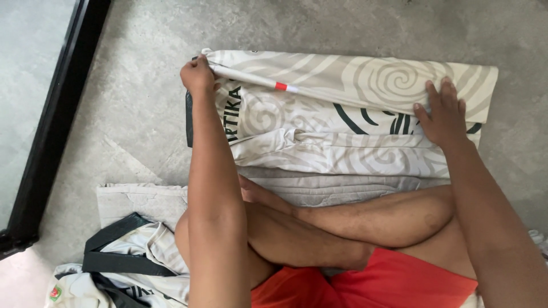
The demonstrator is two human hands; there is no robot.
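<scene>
Here the left hand pinches one end of the cream swirl-patterned cloth garment, hiding its corner; the right hand presses flat, fingers spread, on the other end. The garment lies sideways between them.

Person: both arms bare to upper arm, no sleeves in view. Left hand and right hand w/o gloves, rings or watch. Legs bare, feet unshod. Shorts bright orange-red, plain.

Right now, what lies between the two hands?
In the head view, only the folded cream swirl-patterned garment spans from the left hand to the right hand.
</scene>
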